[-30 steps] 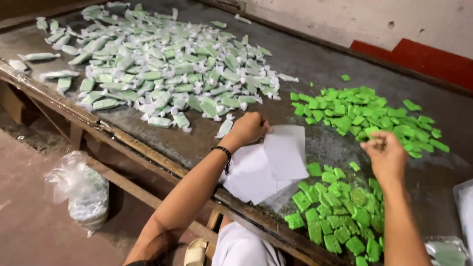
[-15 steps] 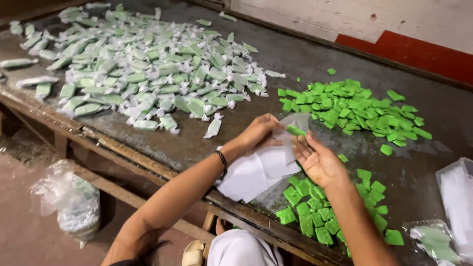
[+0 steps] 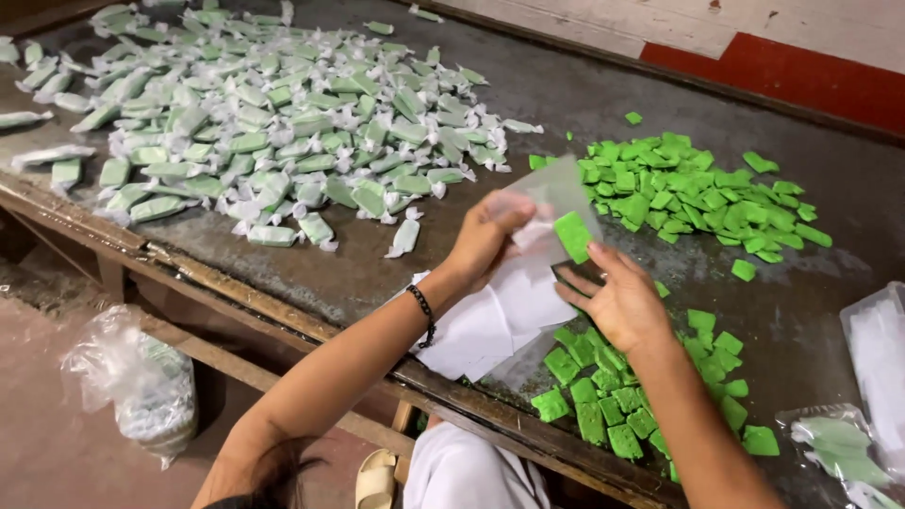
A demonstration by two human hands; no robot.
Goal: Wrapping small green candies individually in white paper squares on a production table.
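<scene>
A: Entry, centre of frame. Left hand (image 3: 485, 238) raised above the table (image 3: 584, 85), fingers pinched together on a clear wrapper sheet (image 3: 551, 193). A black band sits on that wrist.

B: And the green piece?

A: One green square (image 3: 572, 235) lies against the wrapper, just right of the left hand's fingertips. Right hand (image 3: 617, 300) sits just below it, fingers spread apart, palm up, fingertips close to the square; whether they touch it, I cannot tell.

B: Beneath the hands?

A: A stack of white wrapper sheets (image 3: 490, 316) at the table's near edge, lower centre.

B: Surroundings?

A: Pile of wrapped pieces (image 3: 264, 132) fills the upper left. Loose green squares (image 3: 698, 193) at the upper right; a second green batch (image 3: 622, 396) at the lower right, beside the right forearm. Plastic bag (image 3: 132, 382) on the floor, lower left.
</scene>
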